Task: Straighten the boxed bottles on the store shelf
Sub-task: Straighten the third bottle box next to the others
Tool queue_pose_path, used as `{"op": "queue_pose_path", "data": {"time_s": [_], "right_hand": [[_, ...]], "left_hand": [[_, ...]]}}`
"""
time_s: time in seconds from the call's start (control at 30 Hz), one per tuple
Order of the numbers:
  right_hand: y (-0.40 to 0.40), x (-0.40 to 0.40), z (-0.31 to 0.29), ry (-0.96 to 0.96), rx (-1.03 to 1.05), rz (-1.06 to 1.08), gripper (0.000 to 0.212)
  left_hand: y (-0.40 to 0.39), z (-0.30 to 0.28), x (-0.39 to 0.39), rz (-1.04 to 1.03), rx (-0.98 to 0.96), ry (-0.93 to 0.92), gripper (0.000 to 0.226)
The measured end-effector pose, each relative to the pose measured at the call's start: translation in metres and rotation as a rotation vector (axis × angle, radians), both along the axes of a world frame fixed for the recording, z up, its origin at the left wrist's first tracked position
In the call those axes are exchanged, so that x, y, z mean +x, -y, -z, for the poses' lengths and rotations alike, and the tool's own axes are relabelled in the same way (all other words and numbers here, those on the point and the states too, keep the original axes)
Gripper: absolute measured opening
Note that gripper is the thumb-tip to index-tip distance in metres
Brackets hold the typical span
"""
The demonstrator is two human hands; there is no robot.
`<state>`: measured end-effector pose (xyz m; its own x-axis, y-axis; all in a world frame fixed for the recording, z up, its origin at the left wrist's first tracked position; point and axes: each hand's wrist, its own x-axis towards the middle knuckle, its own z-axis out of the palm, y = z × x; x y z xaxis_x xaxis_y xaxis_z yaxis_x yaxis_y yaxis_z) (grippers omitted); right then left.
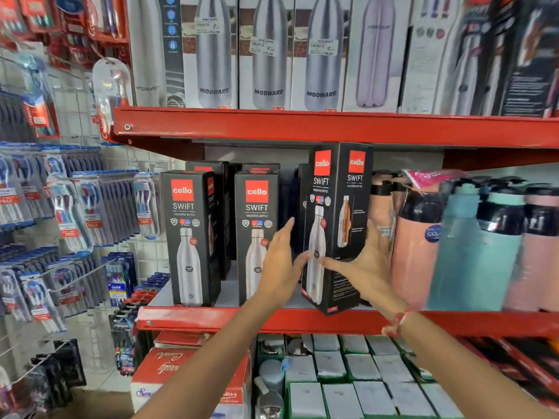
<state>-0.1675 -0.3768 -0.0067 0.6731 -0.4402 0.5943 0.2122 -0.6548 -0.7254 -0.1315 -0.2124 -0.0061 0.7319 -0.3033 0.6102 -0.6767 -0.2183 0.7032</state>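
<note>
Boxed bottle (336, 189), centre-right of frame, tilted corner-on: your flat-fingered left hand (279, 264) braces its side, your right hand (366, 267) wraps its corner, seemingly to square it

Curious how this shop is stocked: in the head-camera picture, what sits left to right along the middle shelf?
First Cello box → second Cello box → turned Cello box → pink bottle → teal bottles → far pink bottle.

Toothbrush packs (69, 213) hang on the left. A pink bottle (414, 261) and a blue-green bottle (465, 255) stand on the right. Small white boxes (363, 366) sit below.
</note>
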Motion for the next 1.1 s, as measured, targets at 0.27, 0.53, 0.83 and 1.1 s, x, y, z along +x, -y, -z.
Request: {"op": "queue_pose_path", "data": {"time_s": [0.27,0.53,0.83,1.1], "right_hand": [[0.028,-0.079,0.007,-0.131,0.041,-0.444,0.105],[0.04,-0.038,-0.006,-0.232,0.082,-0.592,0.085],[0.053,0.041,0.004,-0.219,0.122,-0.489,0.076],[0.058,0.067,0.02,-0.172,0.075,-0.447,0.077]], "left_hand": [[0.006,0.007,-0.026,0.42,-0.085,-0.224,0.076],[0.021,0.011,-0.006,0.217,-0.133,-0.099,0.091],[0.052,0.014,0.052,0.012,-0.037,-0.048,0.091],[0.059,0.027,0.074,0.005,-0.031,-0.05,0.089]]}}
